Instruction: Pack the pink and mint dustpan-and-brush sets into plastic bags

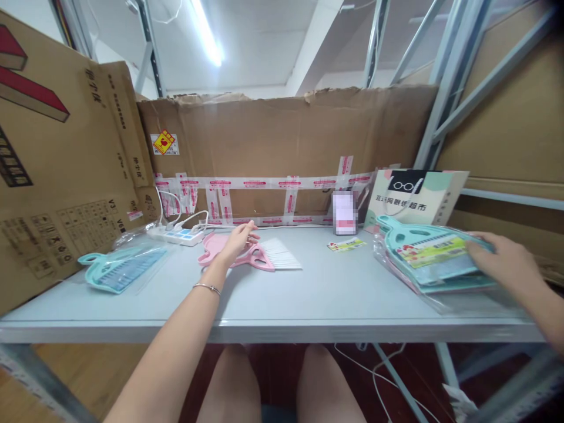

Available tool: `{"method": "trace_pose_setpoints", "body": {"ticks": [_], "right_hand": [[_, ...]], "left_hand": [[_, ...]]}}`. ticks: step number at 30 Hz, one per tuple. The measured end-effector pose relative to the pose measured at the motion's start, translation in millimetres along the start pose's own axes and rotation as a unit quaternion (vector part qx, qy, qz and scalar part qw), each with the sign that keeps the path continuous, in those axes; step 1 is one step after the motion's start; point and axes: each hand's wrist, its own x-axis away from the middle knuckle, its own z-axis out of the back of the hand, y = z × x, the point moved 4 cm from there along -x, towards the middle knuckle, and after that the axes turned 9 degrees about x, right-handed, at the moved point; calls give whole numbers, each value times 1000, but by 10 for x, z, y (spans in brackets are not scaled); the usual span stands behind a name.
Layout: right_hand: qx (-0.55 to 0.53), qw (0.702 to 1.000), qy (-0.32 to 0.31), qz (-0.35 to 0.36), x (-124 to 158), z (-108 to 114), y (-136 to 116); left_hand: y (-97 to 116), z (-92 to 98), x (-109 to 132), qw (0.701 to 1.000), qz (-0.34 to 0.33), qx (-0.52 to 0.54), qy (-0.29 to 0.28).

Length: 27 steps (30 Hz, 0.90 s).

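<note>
My left hand (pixel 238 239) lies over a pink mini dustpan and brush set (pixel 259 256) in the middle of the grey table (pixel 308 299), fingers stretched out and resting on it. A bracelet is on that wrist. My right hand (pixel 502 258) rests at the right on a stack of bagged teal and pink dustpan sets (pixel 429 258), fingers laid over the top packet's edge. A single teal dustpan set in a clear bag (pixel 120 267) lies at the left of the table.
Cardboard walls (pixel 286 141) taped together close in the back and left of the table. A white power strip (pixel 178 235) with cables sits at the back left. A printed paper bag (pixel 418 197), a small blurred box (pixel 344 212) and a label card (pixel 346 244) are at the back right.
</note>
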Motion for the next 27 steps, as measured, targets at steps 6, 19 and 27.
{"method": "trace_pose_setpoints", "body": {"ticks": [6,19,27], "right_hand": [[1,998,-49,-34,246,-249,-171],[-44,996,-66,-39,281,-297,-611],[-58,996,26,-67,394,-43,-657]], "left_hand": [[-1,-27,-16,1000,-9,-7,-5],[-2,-92,-4,1000,-16,-12,-14],[117,116,-62,989,-112,9,91]]}}
